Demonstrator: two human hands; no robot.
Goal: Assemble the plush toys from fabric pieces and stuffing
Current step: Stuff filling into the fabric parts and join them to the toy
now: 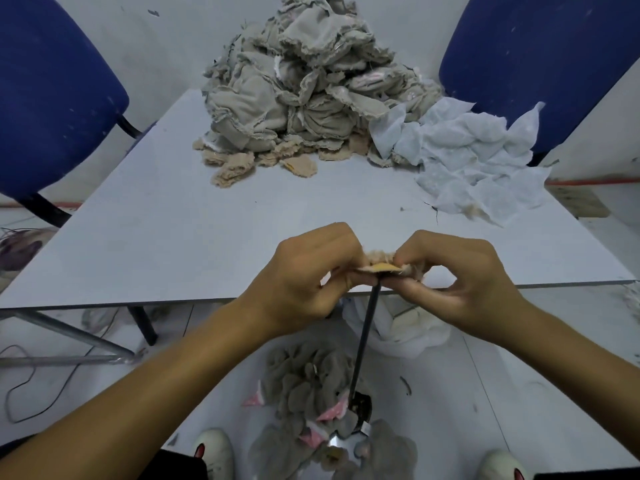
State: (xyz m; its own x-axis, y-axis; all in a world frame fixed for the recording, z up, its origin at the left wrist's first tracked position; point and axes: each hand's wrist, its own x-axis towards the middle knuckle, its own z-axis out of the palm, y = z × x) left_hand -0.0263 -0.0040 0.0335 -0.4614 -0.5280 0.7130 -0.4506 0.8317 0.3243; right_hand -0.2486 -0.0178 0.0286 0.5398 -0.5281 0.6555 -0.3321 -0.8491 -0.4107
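Over the table's near edge, my left hand and my right hand both pinch a small tan plush fabric piece with a yellow inner face. A thin black rod stands up from a base on the floor, and its top meets the underside of the piece between my hands. At the far side of the table lies a big heap of grey-beige fabric pieces, with several small tan pieces at its foot.
White gauzy fabric lies on the grey table at the right. Blue chairs stand at far left and far right. Grey plush parts with pink bits lie on the floor between my shoes, beside a white bag.
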